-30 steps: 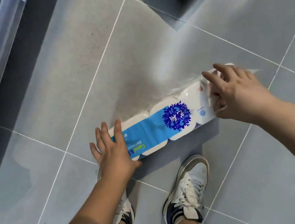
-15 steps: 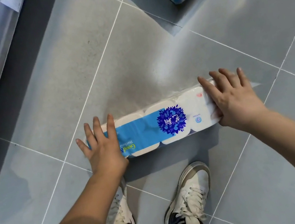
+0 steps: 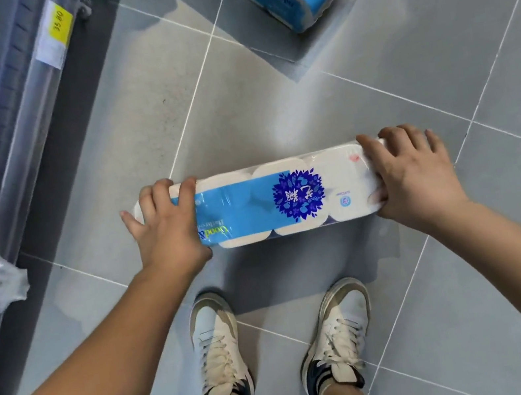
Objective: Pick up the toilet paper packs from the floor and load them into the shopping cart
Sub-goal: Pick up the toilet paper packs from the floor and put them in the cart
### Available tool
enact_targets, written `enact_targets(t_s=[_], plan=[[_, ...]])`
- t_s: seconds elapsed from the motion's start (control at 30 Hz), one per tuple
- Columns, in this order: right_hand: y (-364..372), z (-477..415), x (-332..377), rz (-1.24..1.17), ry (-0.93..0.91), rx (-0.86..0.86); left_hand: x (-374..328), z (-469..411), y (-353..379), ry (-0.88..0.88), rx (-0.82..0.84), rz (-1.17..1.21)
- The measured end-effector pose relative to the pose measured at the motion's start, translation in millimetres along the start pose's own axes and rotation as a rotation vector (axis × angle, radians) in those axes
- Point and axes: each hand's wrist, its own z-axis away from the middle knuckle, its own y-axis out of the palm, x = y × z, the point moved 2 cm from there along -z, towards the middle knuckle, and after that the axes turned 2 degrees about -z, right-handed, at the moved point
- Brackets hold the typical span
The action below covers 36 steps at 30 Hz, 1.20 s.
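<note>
Now, from head view: gripping long toilet paper pack (image 3: 253, 205) at both ends, with left hand (image 3: 167, 227) curled over one end, right hand (image 3: 413, 181) over the other. Held apparently just above floor (image 3: 305, 102), ahead of shoes (image 3: 221, 350). Probably light, squashy, slick wrap; best clamped endwise.

Single view here, worn on the head, tipped almost straight down at the floor (image 3: 271, 108) from close range. Left hand (image 3: 168, 234) and right hand (image 3: 416, 183) sit mid-frame, shoes (image 3: 220, 354) just nearer than both.
</note>
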Motion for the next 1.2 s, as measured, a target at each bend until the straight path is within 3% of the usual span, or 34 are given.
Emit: enact_targets(t_s=[0.17, 0.37, 0.6, 0.87, 1.2], plan=[[-83.9, 21.3, 3.6, -0.069, 0.027, -0.099, -1.0, 14.2, -98.1, 0.055, -0.053, -0.038], [-241.6, 71.1, 11.8, -0.129, 0.026, -0.260, 1.2, 67.2, -248.3, 0.120, -0.121, -0.083], [-425.6, 161.4, 19.1, -0.160, 0.009, -0.409, -5.0, 161.5, -420.4, 0.187, -0.255, -0.098], [-585.5, 297.2, 32.8, -0.213, 0.045, -0.484, -3.9, 301.7, -596.8, 0.341, -0.330, -0.202], [-711.9, 428.5, 33.1, -0.232, 0.040, -0.635, -8.8, 415.5, -721.3, 0.559, -0.479, -0.111]])
